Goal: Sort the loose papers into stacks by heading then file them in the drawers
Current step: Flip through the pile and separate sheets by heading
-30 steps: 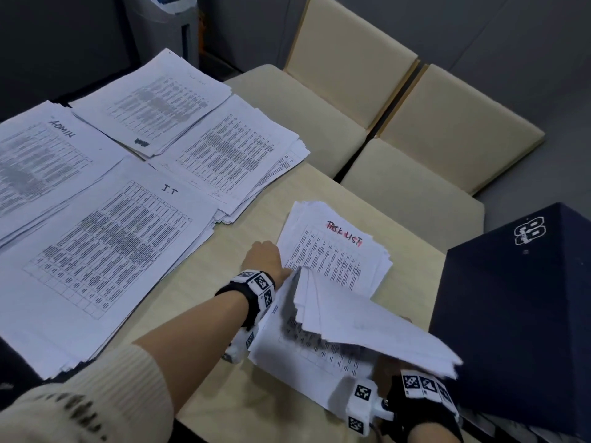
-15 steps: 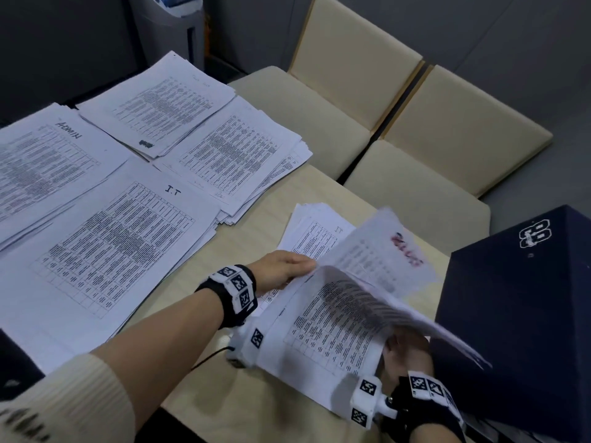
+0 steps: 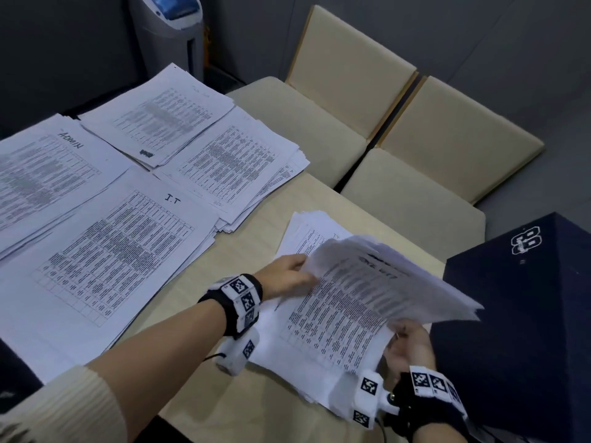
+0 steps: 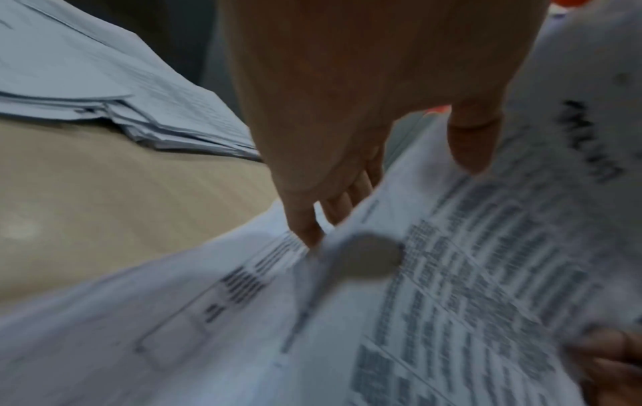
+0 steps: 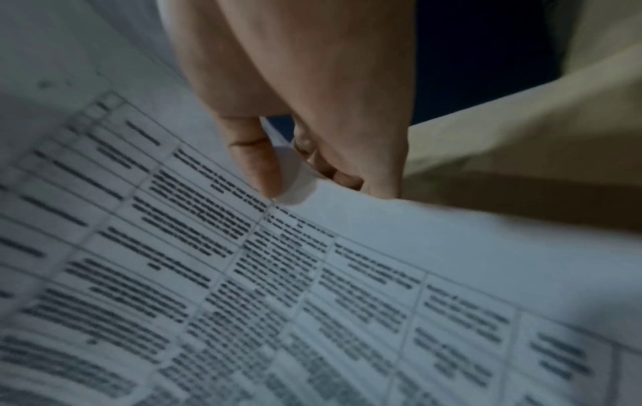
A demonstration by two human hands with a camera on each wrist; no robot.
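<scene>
Hands are working together at the near right corner of the pale wooden table (image 3: 256, 251). Nearest, the right hand (image 3: 407, 346) is pinching the near edge of a lifted sheaf of white printed sheets (image 3: 383, 282), thumb on top and fingers curled beneath. Slightly farther, the left hand (image 3: 287, 276) is gripping the same sheaf's left edge, thumb above and fingers tucked under. The sheaf is hanging tilted over the flat unsorted white paper pile (image 3: 307, 231), its long axis running from the near right corner toward the far left. Its heading is too blurred to read. Beside it, at the right edge, a dark navy box (image 3: 518, 314) is standing. Farther left, the sorted white stack marked "I.T" (image 3: 105, 251) is lying nearer the left hand, probably the side any placing will favour.
</scene>
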